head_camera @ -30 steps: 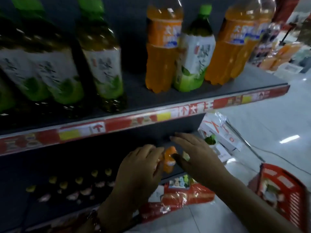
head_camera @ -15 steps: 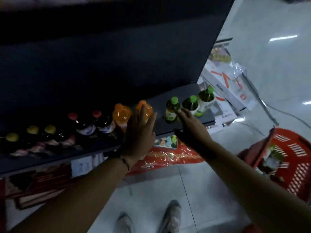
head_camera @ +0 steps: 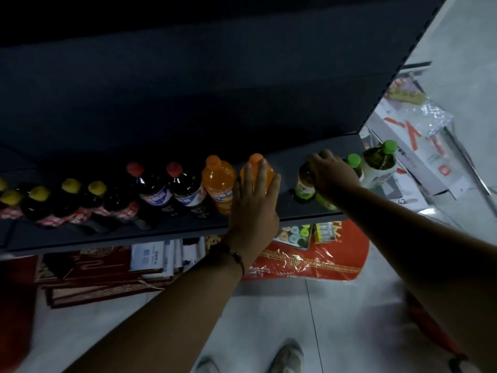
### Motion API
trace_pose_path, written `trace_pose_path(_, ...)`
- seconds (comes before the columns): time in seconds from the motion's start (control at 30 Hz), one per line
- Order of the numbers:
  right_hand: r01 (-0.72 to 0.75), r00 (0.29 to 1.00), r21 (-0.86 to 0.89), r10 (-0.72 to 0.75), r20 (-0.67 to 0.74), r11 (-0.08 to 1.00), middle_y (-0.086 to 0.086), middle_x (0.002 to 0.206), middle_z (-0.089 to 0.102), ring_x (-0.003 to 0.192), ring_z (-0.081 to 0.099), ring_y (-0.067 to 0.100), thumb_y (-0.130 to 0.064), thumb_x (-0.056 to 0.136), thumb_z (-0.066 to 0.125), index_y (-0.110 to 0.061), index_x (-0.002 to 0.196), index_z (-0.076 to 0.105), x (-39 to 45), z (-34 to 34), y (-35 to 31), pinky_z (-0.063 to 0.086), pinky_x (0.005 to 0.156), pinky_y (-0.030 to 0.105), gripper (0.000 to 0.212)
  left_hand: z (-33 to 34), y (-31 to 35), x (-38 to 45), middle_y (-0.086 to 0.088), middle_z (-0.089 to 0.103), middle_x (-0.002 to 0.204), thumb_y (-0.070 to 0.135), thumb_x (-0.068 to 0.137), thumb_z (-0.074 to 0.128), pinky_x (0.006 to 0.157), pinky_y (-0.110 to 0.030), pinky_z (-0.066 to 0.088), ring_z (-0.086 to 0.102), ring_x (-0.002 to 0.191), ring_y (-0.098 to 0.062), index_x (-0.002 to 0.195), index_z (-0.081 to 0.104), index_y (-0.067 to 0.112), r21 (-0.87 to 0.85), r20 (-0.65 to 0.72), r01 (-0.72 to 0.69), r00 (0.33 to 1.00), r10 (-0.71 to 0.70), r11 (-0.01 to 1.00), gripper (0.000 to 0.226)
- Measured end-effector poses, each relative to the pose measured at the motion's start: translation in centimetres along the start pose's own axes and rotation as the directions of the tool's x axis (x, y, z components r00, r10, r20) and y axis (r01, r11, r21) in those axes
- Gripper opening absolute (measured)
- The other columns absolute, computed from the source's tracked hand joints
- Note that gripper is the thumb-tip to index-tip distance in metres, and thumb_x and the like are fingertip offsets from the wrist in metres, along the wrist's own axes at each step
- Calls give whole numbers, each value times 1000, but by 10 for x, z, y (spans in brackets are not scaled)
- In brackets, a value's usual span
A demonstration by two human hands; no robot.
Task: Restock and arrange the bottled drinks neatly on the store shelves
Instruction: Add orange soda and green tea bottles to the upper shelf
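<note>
A row of small bottles stands on a low dark shelf. My left hand lies with straight fingers against the right-hand orange bottle. A second orange bottle stands just left of it. My right hand covers the top of a green-tea bottle and grips it. Two more green-capped bottles stand to its right at the shelf's end. Left of the orange ones are two red-capped dark bottles and several yellow-capped dark ones.
Red packaged goods and papers lie on the floor under the shelf. White cartons sit past the shelf's right end. A red basket's edge shows at the lower right. My shoes are on the tiled floor.
The view dropped from the upper shelf to the low one. My right hand reached onto the green-tea bottle's top. My left hand stays on the orange bottle.
</note>
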State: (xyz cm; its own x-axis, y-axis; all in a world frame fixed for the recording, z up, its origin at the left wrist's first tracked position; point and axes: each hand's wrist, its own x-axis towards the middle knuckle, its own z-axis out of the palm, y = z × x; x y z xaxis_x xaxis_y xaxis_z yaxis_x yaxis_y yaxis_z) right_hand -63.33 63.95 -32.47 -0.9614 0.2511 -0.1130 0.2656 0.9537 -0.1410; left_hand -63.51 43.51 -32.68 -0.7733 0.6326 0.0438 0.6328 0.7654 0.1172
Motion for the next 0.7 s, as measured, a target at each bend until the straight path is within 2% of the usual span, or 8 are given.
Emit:
trace_pose_path(0.07, 7, 1000, -18, -7, -3, 1000, 17, 108, 54, 93, 59, 38, -15, 91, 53, -9, 112, 54, -6, -2, 0, 34, 60, 34, 21, -5, 0, -1, -15, 4, 165, 23, 90, 62, 118, -59, 20, 0, 151, -40, 155, 25, 20, -48, 22, 5, 1000, -4, 999, 75)
trace_pose_path(0.17, 5, 1000, -24, -5, -19, 1000, 17, 109, 56, 91, 61, 37, -15, 91, 53, -7, 112, 55, -30, -13, -2, 35, 59, 32, 22, -16, 6, -17, -13, 8, 165, 23, 91, 64, 118, -57, 22, 2, 151, -38, 153, 30, 20, -131, 35, -5, 999, 9, 991, 71)
trace_pose_path(0.3, 104, 994, 10, -104, -11, 994, 14, 112, 58, 96, 60, 34, -21, 91, 55, -8, 117, 57, -72, -57, -15, 40, 63, 32, 29, -38, 15, -52, -2, -3, 166, 33, 97, 57, 121, -50, 17, -5, 152, -30, 155, 20, 28, -265, 209, 84, 978, -28, 961, 68)
trace_pose_path(0.4, 189, 981, 73, -192, 36, 979, 6, 117, 59, 97, 61, 23, -29, 92, 59, -17, 124, 56, -113, -108, -33, 52, 73, 31, 34, -61, 21, -87, -7, 11, 165, 38, 97, 56, 118, -45, 28, 14, 150, -30, 156, 19, 29, -299, 146, 34, 989, 11, 954, 71)
trace_pose_path(0.47, 193, 972, 121, -207, 109, 974, 2, 121, 57, 102, 59, 21, -31, 92, 59, -21, 128, 54, -142, -147, -53, 53, 79, 32, 37, -79, 30, -113, -10, 22, 162, 44, 97, 52, 115, -44, 33, 28, 146, -29, 157, 13, 31, -335, 142, 37, 990, 11, 941, 72)
trace_pose_path(0.57, 239, 941, 120, -260, 217, 964, 1, 123, 55, 105, 58, 19, -33, 94, 56, -25, 130, 51, -179, -207, -88, 51, 79, 26, 38, -120, 42, -148, -5, 36, 155, 51, 96, 51, 107, -39, 42, 42, 136, -19, 156, 14, 30, -577, 96, 36, 995, 25, 816, 74)
trace_pose_path(0.7, 263, 923, 198, -306, 234, 944, -8, 110, 58, 97, 57, 11, -35, 91, 57, -32, 117, 57, -223, -272, -131, 45, 74, 18, 26, -178, 44, -190, 5, 47, 143, 46, 87, 68, 94, -31, 55, 53, 124, -6, 150, 21, 29, -852, 66, 53, 998, 6, 522, 80)
